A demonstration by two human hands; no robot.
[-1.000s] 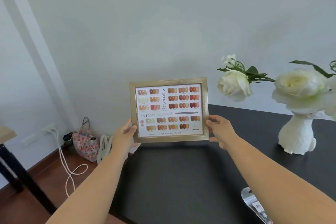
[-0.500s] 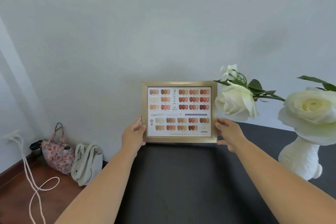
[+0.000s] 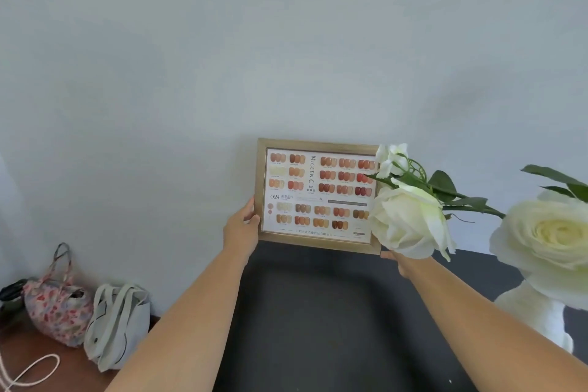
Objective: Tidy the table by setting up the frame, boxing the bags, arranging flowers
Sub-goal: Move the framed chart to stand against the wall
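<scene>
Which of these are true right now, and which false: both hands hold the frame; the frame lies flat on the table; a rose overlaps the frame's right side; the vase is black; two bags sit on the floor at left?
1. Both hands hold the frame. True: the left hand grips the picture frame at its left edge, the right hand at its lower right corner.
2. The frame lies flat on the table. False: it is held upright at the far edge of the black table.
3. A rose overlaps the frame's right side. True: the white rose covers it.
4. The vase is black. False: the vase is white.
5. Two bags sit on the floor at left. True: a floral bag and a white tote bag.
</scene>
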